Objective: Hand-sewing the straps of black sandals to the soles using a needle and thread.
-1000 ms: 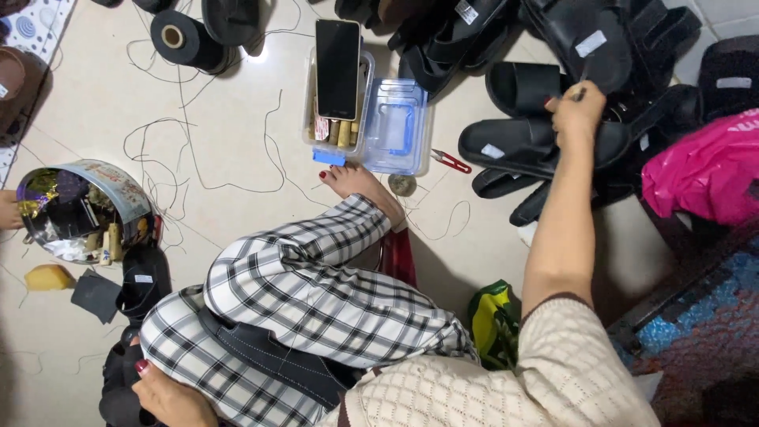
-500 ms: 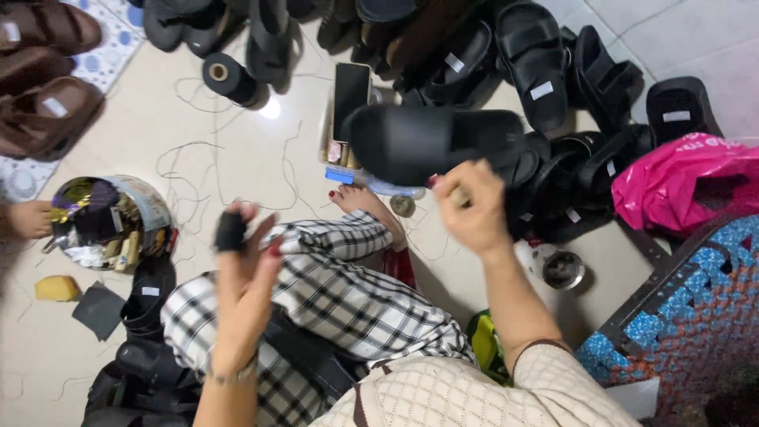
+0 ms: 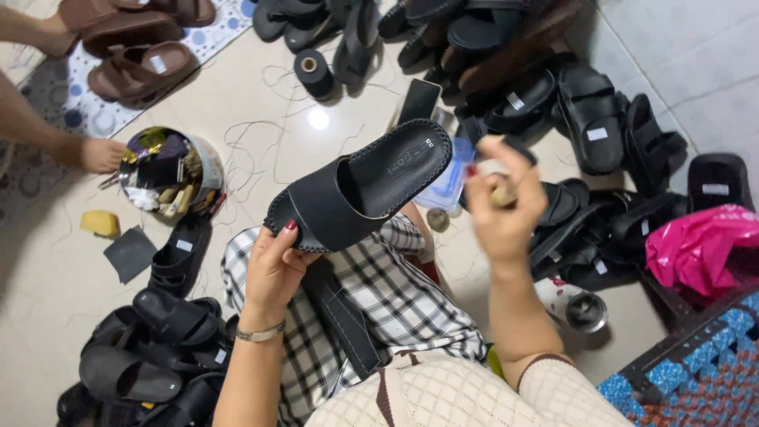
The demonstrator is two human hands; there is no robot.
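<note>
Left hand (image 3: 273,273) grips black slide sandal (image 3: 360,186) by near end, raised over lap. Right hand (image 3: 502,205) closed round small pale object (blurred, unidentifiable). Risk: end-only grip, sandal could tip onto floor (image 3: 261,103).

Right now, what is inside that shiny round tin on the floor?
The round tin holds a jumble of small dark and pale scraps, piled near its rim. What they are, and anything beneath them, is hidden.

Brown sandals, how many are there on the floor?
3. One brown sandal lies on the dotted mat at top left, another just above it, and a third at the top edge. More may be hidden outside the picture.
</note>
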